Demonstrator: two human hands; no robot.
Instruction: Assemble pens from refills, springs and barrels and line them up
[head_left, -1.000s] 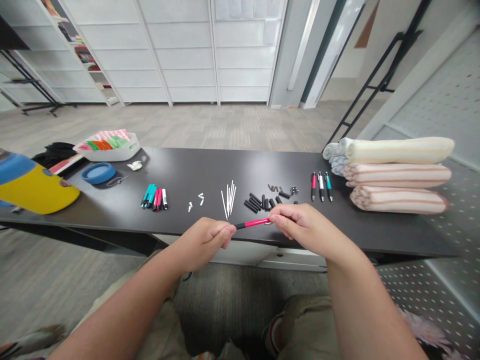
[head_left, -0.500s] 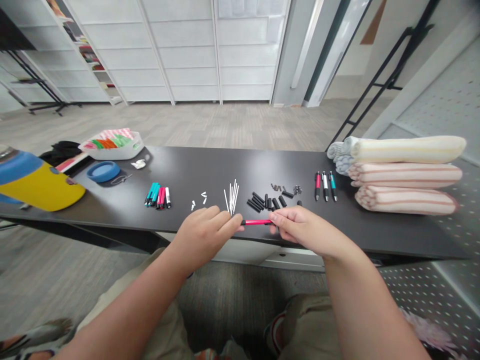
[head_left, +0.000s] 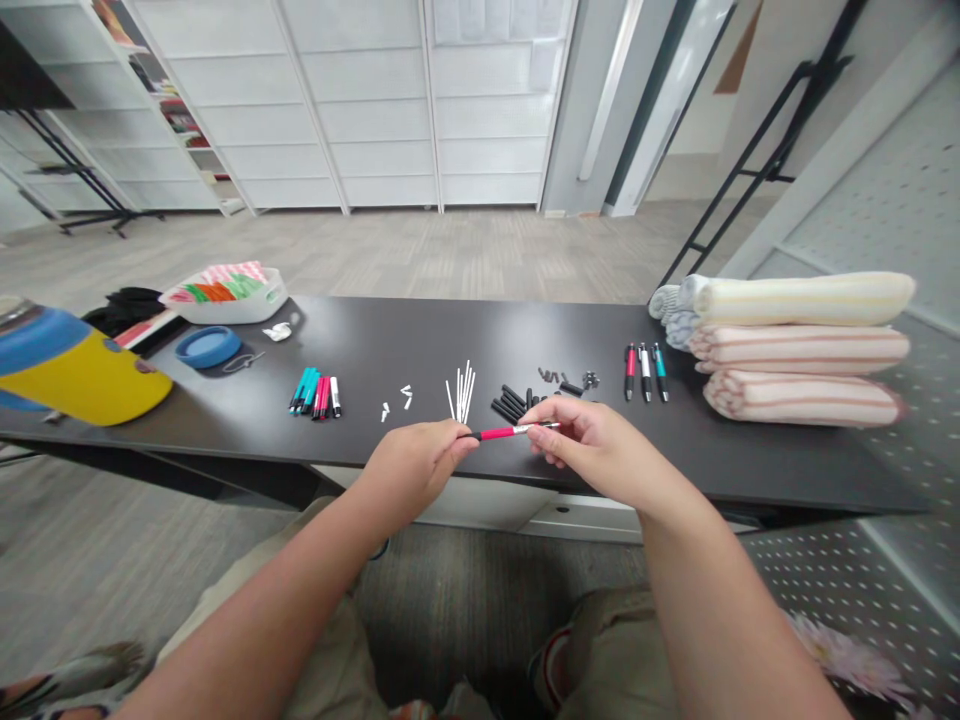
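Note:
A pink pen (head_left: 495,434) with a black grip end is stretched between my two hands over the front edge of the dark table. My left hand (head_left: 420,460) pinches its black end. At the other end, the fingertips of my right hand (head_left: 589,440) close around the pen, and a light-coloured tip shows there. Just beyond my hands lie thin white refills (head_left: 462,390) in a small fan and black tube-shaped pieces (head_left: 510,402), partly covered by my right hand. Small dark springs (head_left: 549,375) rest behind those pieces.
Teal, pink and white pen barrels (head_left: 315,393) lie left, beside small white pieces (head_left: 406,396). Three assembled pens (head_left: 646,373) line up right, near rolled towels (head_left: 802,348). A blue lid (head_left: 208,347), white basket (head_left: 262,300) and yellow-blue bottle (head_left: 90,370) stand far left.
The pen has tilted, its right end a little higher, and its right-hand tip now shows. My right-hand fingers have shifted up over that end; the left-hand fingers have changed their grip.

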